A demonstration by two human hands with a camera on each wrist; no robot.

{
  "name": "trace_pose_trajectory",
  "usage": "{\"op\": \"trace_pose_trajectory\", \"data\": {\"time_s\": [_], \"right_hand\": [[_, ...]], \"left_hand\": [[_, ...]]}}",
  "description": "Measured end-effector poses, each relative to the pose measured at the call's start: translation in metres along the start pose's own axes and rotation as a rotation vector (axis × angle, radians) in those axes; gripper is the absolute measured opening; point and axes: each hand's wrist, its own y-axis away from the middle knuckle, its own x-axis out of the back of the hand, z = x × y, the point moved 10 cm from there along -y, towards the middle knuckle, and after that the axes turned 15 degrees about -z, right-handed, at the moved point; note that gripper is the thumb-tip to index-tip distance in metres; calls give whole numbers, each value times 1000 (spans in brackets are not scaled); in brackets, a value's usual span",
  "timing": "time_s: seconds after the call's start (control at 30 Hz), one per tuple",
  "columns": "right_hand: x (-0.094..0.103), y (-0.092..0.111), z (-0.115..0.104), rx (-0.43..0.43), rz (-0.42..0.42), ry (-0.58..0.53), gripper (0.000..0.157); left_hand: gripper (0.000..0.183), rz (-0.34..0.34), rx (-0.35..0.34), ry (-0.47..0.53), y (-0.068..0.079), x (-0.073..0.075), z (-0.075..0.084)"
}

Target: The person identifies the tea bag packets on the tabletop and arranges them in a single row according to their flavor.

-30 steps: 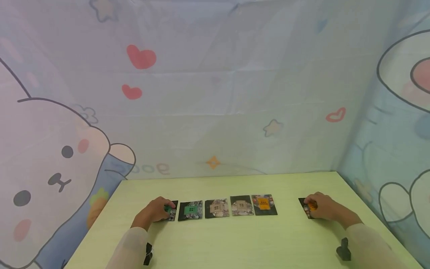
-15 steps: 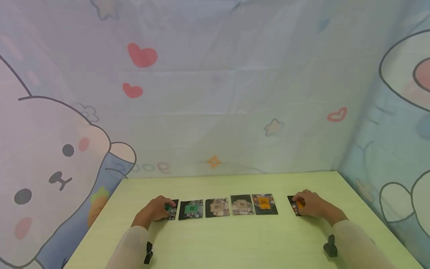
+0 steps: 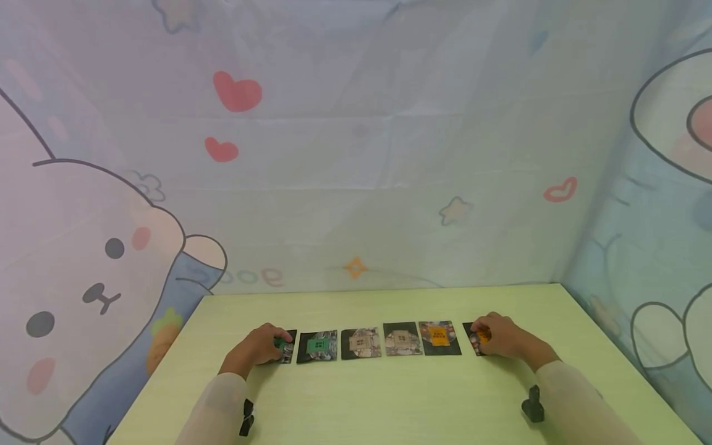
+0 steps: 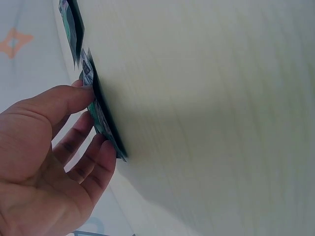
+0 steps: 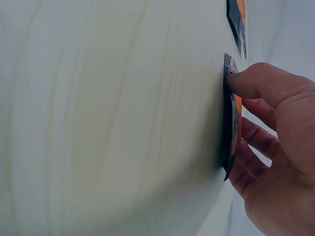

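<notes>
At the left end of a row of small flat packets, my left hand [image 3: 257,347] grips a dark green-labelled packet [image 3: 287,351] by its edges. In the left wrist view the thumb and fingers spread along this packet [image 4: 101,113], which lies at the tabletop. My right hand [image 3: 505,337] holds a dark orange-labelled packet [image 3: 474,342] at the row's right end, partly hidden under the fingers. The right wrist view shows the thumb on one edge of that packet [image 5: 235,120] and fingertips at the other, its lower edge close over the table.
Between the hands lie a green-labelled packet [image 3: 317,346], two beige-labelled packets, one left [image 3: 360,343] and one right [image 3: 403,339], and another orange-labelled packet [image 3: 439,337]. They rest on a pale table [image 3: 389,402] with a printed cloth wall [image 3: 356,154] behind.
My right hand has slid left with its orange-labelled packet, narrowing the gap to the row. The left hand stays in place on its green-labelled packet.
</notes>
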Motion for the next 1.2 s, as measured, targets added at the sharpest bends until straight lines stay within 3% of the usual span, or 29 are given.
{"op": "trace_pose_trajectory", "data": {"time_s": [0.93,1.2], "right_hand": [[-7,-12,-15,8,16,5,37],[0,-10,-20,33,20,75,36]], "left_hand": [[34,8,-9,-8,1,-2,-6],[33,82,-38,-78,2,-2,5]]}}
